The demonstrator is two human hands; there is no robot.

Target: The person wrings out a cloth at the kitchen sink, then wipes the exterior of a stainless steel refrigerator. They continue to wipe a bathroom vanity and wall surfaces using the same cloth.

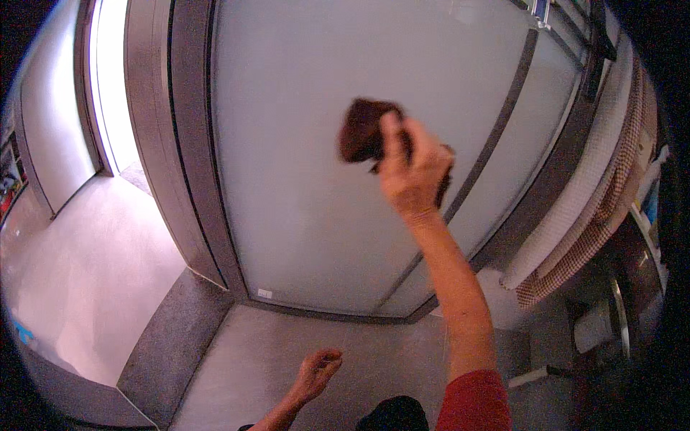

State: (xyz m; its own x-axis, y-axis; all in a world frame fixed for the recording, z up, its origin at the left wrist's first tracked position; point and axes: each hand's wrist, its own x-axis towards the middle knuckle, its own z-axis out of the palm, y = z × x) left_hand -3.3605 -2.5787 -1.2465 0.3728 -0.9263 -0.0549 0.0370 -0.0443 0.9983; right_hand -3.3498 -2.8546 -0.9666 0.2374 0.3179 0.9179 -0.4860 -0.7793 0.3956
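Note:
My right hand (412, 167) grips a bunched dark brown cloth (366, 129), blurred by motion. It is held at the frosted glass panel (302, 204) of a dark-framed door; whether the cloth touches the glass I cannot tell. Part of the cloth hangs out behind my wrist. Low in the view, my left hand (319, 372) hovers over the floor with its fingers loosely curled and a gap by the thumb. I see nothing in it.
A dark door frame (197, 161) runs down the left of the glass, beside a bright doorway (110, 91). A dark threshold strip (178, 323) crosses the pale floor (102, 258). White and checked towels (604, 215) hang at the right, above a toilet paper roll (593, 328).

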